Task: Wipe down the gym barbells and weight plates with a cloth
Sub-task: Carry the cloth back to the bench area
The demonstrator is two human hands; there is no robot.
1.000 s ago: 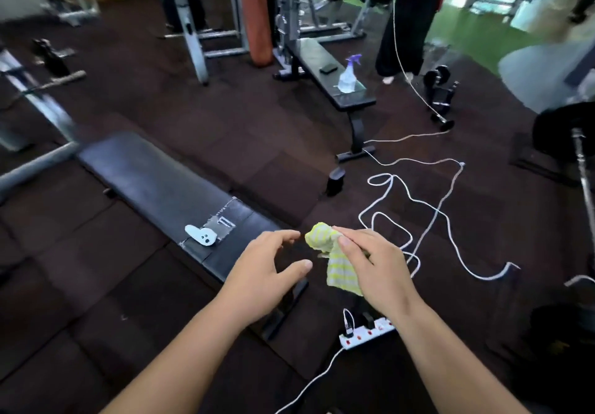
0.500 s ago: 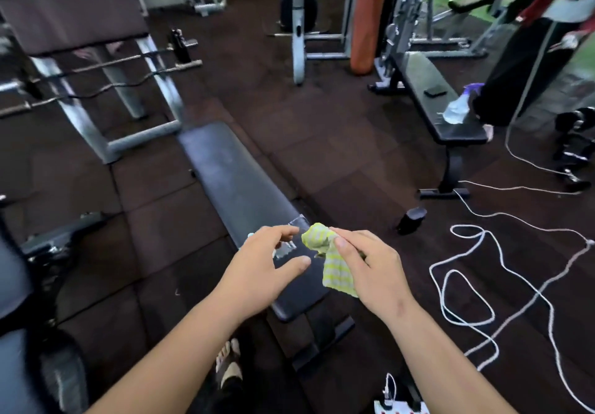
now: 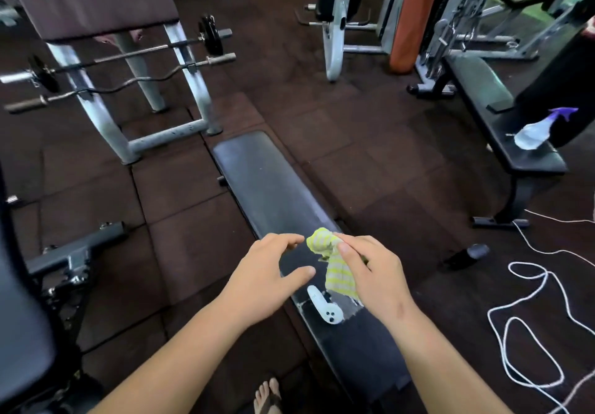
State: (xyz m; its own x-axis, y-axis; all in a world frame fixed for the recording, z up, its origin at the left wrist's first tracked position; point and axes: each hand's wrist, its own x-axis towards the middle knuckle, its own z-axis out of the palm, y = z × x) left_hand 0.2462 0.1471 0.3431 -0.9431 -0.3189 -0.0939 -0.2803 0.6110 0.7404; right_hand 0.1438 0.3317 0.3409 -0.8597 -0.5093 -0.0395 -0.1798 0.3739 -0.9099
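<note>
A yellow-and-white striped cloth (image 3: 335, 269) hangs bunched from my right hand (image 3: 373, 272), which pinches it above a black flat bench (image 3: 267, 185). My left hand (image 3: 267, 272) hovers just left of the cloth with fingers spread, holding nothing. At the upper left, a straight barbell (image 3: 128, 55) with small black weight plates (image 3: 211, 35) rests on a grey rack. A curl bar (image 3: 106, 90) lies on the same rack just below it. Both bars are well away from my hands.
A white controller (image 3: 325, 307) lies on the bench under my hands. A spray bottle (image 3: 537, 130) stands on a second bench (image 3: 483, 95) at right, beside a person in black trousers (image 3: 560, 72). White cable (image 3: 528, 310) loops over the floor at right. Machine frames stand left and behind.
The view has swung left and the bench and barbell rack have come closer. My hands keep the same pose, with the cloth still in my right hand.
</note>
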